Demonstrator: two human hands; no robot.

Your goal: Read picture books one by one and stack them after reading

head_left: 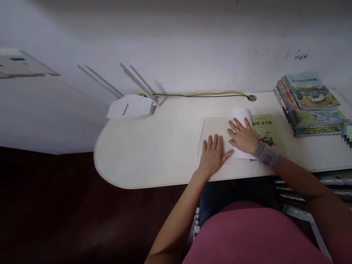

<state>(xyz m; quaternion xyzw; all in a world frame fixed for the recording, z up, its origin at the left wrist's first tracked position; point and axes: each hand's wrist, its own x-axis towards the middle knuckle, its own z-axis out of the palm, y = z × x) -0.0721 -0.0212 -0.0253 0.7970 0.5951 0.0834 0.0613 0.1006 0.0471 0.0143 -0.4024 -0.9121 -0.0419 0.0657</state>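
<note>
A green picture book [275, 128] lies on the white table, partly under a white paper sheet [241, 113] whose left part looks folded or curved over. To the left of these, a thin, pale translucent sheet [214, 126] rests flat. My left hand [212, 156] lies with spread fingers on the pale sheet near the table's front edge. Fingers apart, my right hand [243, 136] presses on the white paper, its wrist in a grey band that covers part of the green book. Neither hand grips anything.
Several books are stacked [313, 99] at the back right of the table [154, 150]. At the back left stands a white router [132, 107] with raised antennas. Yellow and black cables [198, 95] run along the wall to a cable hole [252, 98].
</note>
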